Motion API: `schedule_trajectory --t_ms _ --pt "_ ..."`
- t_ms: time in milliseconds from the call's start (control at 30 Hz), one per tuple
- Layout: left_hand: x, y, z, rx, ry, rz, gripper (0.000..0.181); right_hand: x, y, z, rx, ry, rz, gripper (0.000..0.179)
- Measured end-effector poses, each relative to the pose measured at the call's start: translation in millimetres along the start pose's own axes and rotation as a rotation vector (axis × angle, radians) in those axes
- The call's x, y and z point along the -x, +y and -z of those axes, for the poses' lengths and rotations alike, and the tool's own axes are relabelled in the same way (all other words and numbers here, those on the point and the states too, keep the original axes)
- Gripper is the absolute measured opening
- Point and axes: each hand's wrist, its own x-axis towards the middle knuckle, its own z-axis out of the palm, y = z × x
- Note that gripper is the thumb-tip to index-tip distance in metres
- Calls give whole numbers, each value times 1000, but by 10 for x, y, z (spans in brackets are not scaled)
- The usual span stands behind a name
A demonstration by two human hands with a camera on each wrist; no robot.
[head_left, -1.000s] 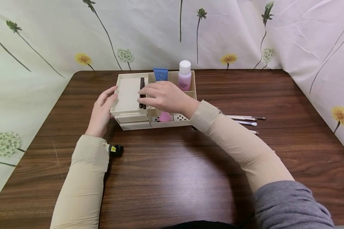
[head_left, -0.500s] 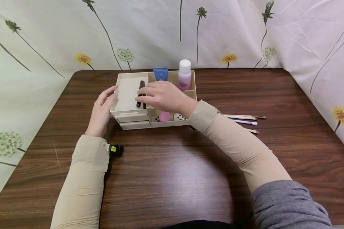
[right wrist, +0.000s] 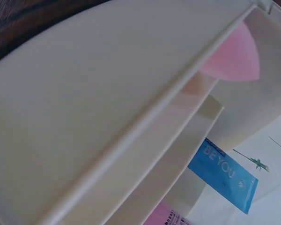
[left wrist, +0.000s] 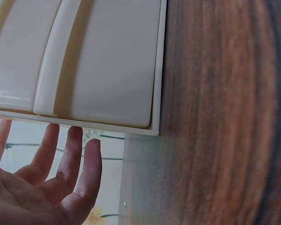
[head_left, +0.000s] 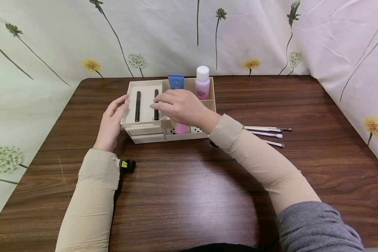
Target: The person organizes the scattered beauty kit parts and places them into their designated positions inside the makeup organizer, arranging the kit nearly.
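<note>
A cream cosmetics organizer stands on the table, its drawers facing me. Two dark pen-shaped sticks lie apart in its top left tray: the left stick is fully visible, while fingers partly cover the right stick. My right hand reaches over the organizer, its fingers extended at the right stick; its thumb is hidden. With fingers nearly straight, my left hand rests against the organizer's left side. The left wrist view shows the left hand's fingertips touching the side wall below the drawer fronts.
Behind my right hand, a blue tube and a pink bottle with a white cap stand in compartments. A pink makeup sponge sits in a front compartment. Several makeup brushes lie to the right. A patterned cloth hangs behind.
The two dark sticks lay close together under my right fingers; the left one tilted, then shifted left, so they now lie apart. My left hand has stayed against the organizer.
</note>
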Motion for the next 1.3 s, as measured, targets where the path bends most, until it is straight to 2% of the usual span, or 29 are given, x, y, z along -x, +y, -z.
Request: schedule_trajectory --t_ms 233,400,733,933,1133,1300 --pt "-5 -3 27 -89 10 18 47 15 -38 130 3 81 -29 15" --pt "-12 3 36 -146 8 23 47 75 -57 261 -3 125 -79 21" --pt "-11 12 34 -109 12 20 46 254 -111 522 -4 181 -198 19" --pt "-11 25 25 -140 11 27 47 368 -143 645 -8 223 -247 14" --pt "-11 35 19 -136 5 33 48 485 -144 763 -44 281 -313 8" --pt "7 19 9 -115 -3 42 47 601 -129 861 -65 292 -378 9"
